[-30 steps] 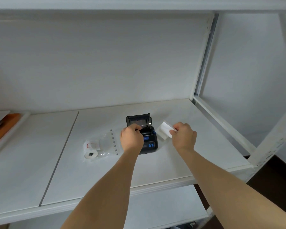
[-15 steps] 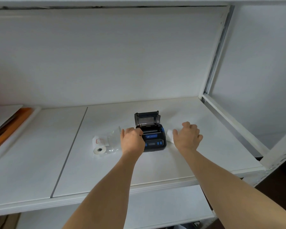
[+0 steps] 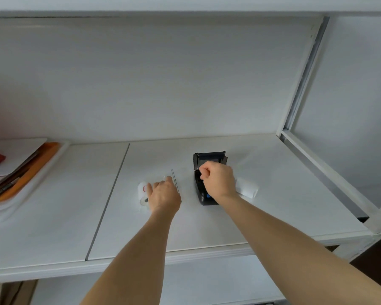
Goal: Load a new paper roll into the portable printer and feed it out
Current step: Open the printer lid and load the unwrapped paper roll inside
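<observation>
The printer (image 3: pixel 204 190) stands on the white shelf (image 3: pixel 207 225), right of centre, its lid (image 3: pixel 209 159) raised and tilted back. The right hand (image 3: pixel 218 181) sits directly over the open paper bay, fingers curled inward with the knuckles up. Whether those fingers pinch anything inside the bay cannot be told; the hand hides the bay. Just right of the printer, touching the shelf, lies a white paper piece (image 3: pixel 246 188), partly hidden behind the right wrist.

The new roll (image 3: pixel 143 193) lies on its side on the shelf, well left of the printer, its core facing the camera and a red mark on its wrap. It appears to sit in a clear bag (image 3: pixel 161 179), the bag's edge showing as a thin line between hand and printer. The left hand (image 3: pixel 164 194) rests just beside the roll, on its right. Its fingers are fairly straight and spread, reaching forward over the bag, with one finger touching the roll's side. It grips nothing.

At the far left edge of the shelf stands an orange tray (image 3: pixel 34 166) with papers stacked in it.
</observation>
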